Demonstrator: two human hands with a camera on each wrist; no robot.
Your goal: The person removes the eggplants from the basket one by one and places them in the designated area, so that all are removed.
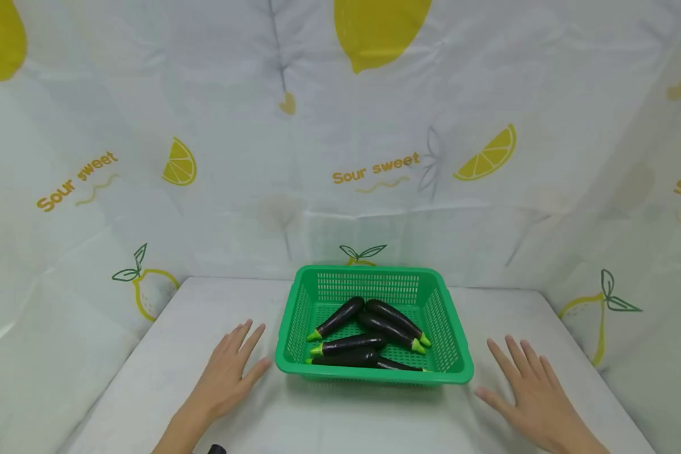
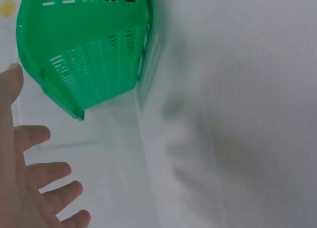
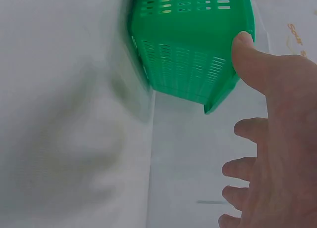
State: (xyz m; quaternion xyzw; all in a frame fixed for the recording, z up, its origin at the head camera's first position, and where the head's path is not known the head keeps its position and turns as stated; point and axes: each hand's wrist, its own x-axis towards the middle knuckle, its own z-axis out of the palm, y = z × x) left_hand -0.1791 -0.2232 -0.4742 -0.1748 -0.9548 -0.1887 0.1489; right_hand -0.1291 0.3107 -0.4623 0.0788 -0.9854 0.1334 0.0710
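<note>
Nothing is being gripped on either side. The left hand (image 1: 227, 372) is being held flat, palm down, fingers straight and spread, low over the table (image 1: 340, 416) just left of the green basket (image 1: 456, 343); whether the palm is resting on the cloth cannot be told. The right hand (image 1: 530, 391) is being held the same way just right of the basket, fingers fanned forward and nothing in its grip. From the left wrist view the fingers (image 2: 47, 173) are being shown apart from the basket's slotted wall (image 2: 94, 65), with bare cloth between. From the right wrist view the thumb (image 3: 252, 60) is being seen in front of the basket's corner (image 3: 198, 65), though contact cannot be told.

The basket is being left at the middle of the table, toward the back, between the two hands. Several dark purple eggplants (image 1: 369, 331) with light green caps are lying inside it, piled loosely across one another. The table is being backed by a white curtain (image 1: 374, 126) printed with lemons and the words "Sour sweet".
</note>
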